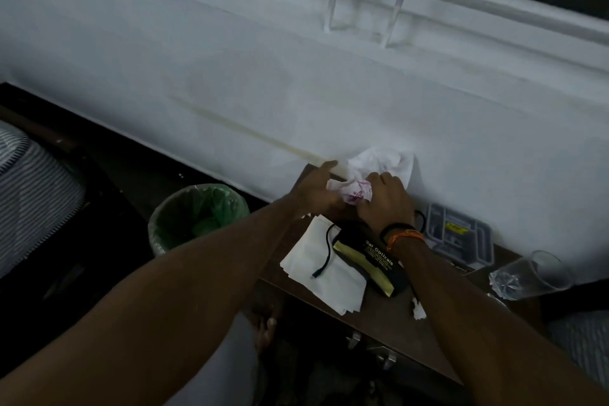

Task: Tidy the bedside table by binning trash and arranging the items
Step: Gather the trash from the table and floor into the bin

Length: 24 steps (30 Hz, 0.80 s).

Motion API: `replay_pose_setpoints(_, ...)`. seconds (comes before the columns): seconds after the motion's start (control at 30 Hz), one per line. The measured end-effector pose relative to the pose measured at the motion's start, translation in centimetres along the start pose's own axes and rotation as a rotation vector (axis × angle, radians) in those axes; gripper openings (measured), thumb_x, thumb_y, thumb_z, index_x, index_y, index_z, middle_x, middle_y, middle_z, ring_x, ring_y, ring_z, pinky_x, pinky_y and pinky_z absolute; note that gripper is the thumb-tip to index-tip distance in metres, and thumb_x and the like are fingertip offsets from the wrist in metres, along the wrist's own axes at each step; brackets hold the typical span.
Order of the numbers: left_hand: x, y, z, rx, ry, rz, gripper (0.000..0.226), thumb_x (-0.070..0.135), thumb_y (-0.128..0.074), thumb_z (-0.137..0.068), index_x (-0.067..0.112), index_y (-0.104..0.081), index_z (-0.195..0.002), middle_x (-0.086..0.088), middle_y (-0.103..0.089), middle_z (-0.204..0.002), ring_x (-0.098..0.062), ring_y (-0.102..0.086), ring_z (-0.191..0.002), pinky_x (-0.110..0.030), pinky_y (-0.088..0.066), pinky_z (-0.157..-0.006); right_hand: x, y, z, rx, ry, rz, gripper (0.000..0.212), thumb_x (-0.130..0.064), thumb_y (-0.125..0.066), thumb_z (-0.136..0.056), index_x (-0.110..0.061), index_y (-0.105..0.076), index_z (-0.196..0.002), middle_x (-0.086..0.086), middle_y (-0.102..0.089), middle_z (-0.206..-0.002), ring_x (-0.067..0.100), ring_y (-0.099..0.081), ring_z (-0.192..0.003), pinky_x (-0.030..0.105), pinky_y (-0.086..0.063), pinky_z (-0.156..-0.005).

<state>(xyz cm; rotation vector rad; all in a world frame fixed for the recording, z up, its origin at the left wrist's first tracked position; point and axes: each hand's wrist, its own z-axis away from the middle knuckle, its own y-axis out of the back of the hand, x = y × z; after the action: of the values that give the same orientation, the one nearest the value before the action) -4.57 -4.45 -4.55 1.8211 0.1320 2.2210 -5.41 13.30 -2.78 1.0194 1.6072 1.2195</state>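
Both hands' fingers, left hand [316, 189], right hand [384, 199], curled on crumpled paper [357, 193], table's far edge, bin [197, 217] left

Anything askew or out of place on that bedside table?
Yes. The clear plastic cup lies tipped on its side at the brown table's right edge. A torn white paper scrap sits loose near the front. Both hands bunch crumpled white paper.

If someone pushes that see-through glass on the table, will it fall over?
Probably, yes. The clear glass looks tall and narrow and stands close to the bedside table's edge, so a push might tip it off. It appears empty, so likely light, and breakable.
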Motion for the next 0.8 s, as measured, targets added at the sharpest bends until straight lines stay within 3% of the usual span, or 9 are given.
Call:
replay_pose_setpoints(0.07, 1.3, 1.3, 0.6, -0.036, 0.090, 0.253, 0.092, 0.012, -0.077, -0.077, 0.033, -0.025, -0.150, -0.012, -0.051, -0.132, -0.031, -0.063, -0.112, -0.044, -0.057, -0.080, -1.2, 0.9, -0.3, 0.060, 0.035, 0.002, 0.036, -0.022, -0.064, -0.074, -0.010, -0.060, -0.108, 0.012, -0.060, -0.105, 0.032, -0.055, -0.101, 0.037, -0.046, -0.066)
replay_pose_setpoints(0.17, 3.0, 3.9, 2.1, -0.056, 0.089, 0.343, 0.091, 0.023, -0.082, -0.076, 0.044, -0.029, -0.147, -0.004, -0.047, -0.128, -0.022, -0.063, -0.106, -0.035, -0.061, -0.073, -3.3, 1.8, -0.8, 0.122, 0.149, -0.035, 0.032, -0.022, -0.066, -0.072, -0.012, -0.062, -0.103, 0.009, -0.062, -0.099, 0.030, -0.057, -0.097, 0.038, -0.051, -0.064)
replay_pose_setpoints(0.27, 3.1, 6.7, 3.9, 0.032, 0.069, 0.337, 0.068, 0.024, -0.081, -0.079, 0.036, -0.049, -0.138, 0.009, -0.053, -0.110, -0.016, -0.068, -0.095, -0.035, -0.062, -0.075, -6.1, 1.7, -1.3, 0.170, 0.309, -0.077, 0.028, -0.017, -0.068, -0.070, -0.013, -0.063, -0.098, 0.006, -0.063, -0.095, 0.027, -0.058, -0.090, 0.035, -0.051, -0.059)
replay_pose_setpoints(0.37, 1.0, 10.4, 5.7, 0.182, 0.077, 0.414, 0.038, 0.017, -0.084, -0.076, 0.013, -0.069, -0.111, -0.006, -0.069, -0.101, -0.027, -0.072, -0.093, -0.046, -0.061, -0.081, -10.3, 0.3, -1.9, 0.167, 0.406, -0.125, 0.033, -0.015, -0.067, -0.069, -0.012, -0.065, -0.102, 0.005, -0.066, -0.099, 0.026, -0.059, -0.091, 0.032, -0.050, -0.060)
replay_pose_setpoints(0.5, -2.0, 14.6, 7.3, 0.387, 0.106, 0.517, 0.014, 0.002, -0.082, -0.074, -0.003, -0.071, -0.081, -0.018, -0.073, -0.078, -0.032, -0.073, -0.075, -0.042, -0.062, -0.071, -14.9, -1.9, -2.7, 0.087, 0.478, -0.190, 0.038, -0.014, -0.067, -0.072, -0.010, -0.066, -0.110, 0.008, -0.068, -0.105, 0.030, -0.062, -0.093, 0.040, -0.056, -0.069)
replay_pose_setpoints(0.57, -2.7, 15.0, 7.6, 0.486, 0.145, 0.553, 0.015, -0.002, -0.082, -0.072, -0.007, -0.070, -0.079, -0.023, -0.071, -0.080, -0.035, -0.071, -0.070, -0.045, -0.062, -0.068, -16.1, -2.7, -3.1, 0.052, 0.471, -0.210, 0.040, -0.016, -0.069, -0.076, -0.011, -0.065, -0.115, 0.009, -0.067, -0.110, 0.031, -0.062, -0.098, 0.042, -0.055, -0.075)
replay_pose_setpoints(0.67, -5.8, 16.1, 8.2, 0.622, 0.260, 0.557, 0.029, -0.003, -0.082, -0.070, -0.017, -0.068, -0.092, -0.029, -0.070, -0.091, -0.041, -0.071, -0.078, -0.055, -0.060, -0.070, -18.3, -4.7, -3.0, -0.084, 0.456, -0.254, 0.049, -0.022, -0.068, -0.081, -0.014, -0.059, -0.128, 0.007, -0.061, -0.125, 0.030, -0.058, -0.109, 0.041, -0.052, -0.085)
replay_pose_setpoints(0.8, -15.2, 18.1, 8.4, 0.714, 0.449, 0.471, 0.062, 0.021, -0.083, -0.043, 0.005, -0.071, -0.102, -0.019, -0.074, -0.097, -0.038, -0.073, -0.083, -0.055, -0.060, -0.075, -20.6, -8.7, -2.3, -0.235, 0.441, -0.306, 0.049, -0.018, -0.066, -0.083, -0.013, -0.056, -0.131, 0.009, -0.054, -0.133, 0.030, -0.056, -0.115, 0.040, -0.050, -0.091)
